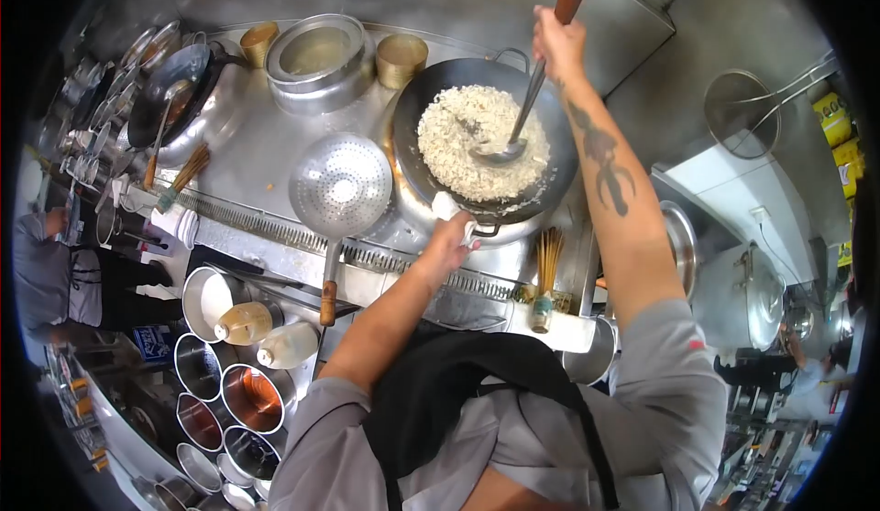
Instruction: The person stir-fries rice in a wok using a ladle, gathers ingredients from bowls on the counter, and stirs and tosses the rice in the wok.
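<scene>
A dark wok (410,144) sits on the stove, holding a broad heap of pale rice (449,117) with small bits mixed in. My left hand (447,243) is closed around a white cloth (445,206) at the wok's near handle. Above the wok's far right side, my right hand (559,45) grips a ladle (526,109) where its wooden handle meets the metal shaft. The ladle's bowl rests in the rice, right of centre. Left of the wok lies a perforated strainer (341,181), its wooden handle towards me.
A metal pot (316,89) stands behind, between two tins. Bamboo brushes (547,277) stand at the stove's front. Sauce containers (252,399) and two bottles (246,323) are at lower left. Another wok (147,112) is far left. A wire skimmer (741,112) hangs right. A person (64,273) stands far left.
</scene>
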